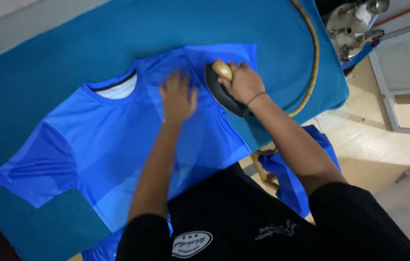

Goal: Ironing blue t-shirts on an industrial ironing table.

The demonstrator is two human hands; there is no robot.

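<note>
From the head camera, a blue T-shirt [103, 145] lies flat, collar far, across the teal padded table [45, 58]. The left hand [178, 98], blurred, is spread with its palm down on the chest, apparently keeping the cloth smooth. The right hand [243, 83] is wrapped around the wooden handle of a dark iron [222, 92] resting on the right shoulder area. A thick hose [311, 63] curves away to the right. More blue cloth [292, 179] hangs beside the table's right edge above a pale tiled floor [383, 150].
</note>
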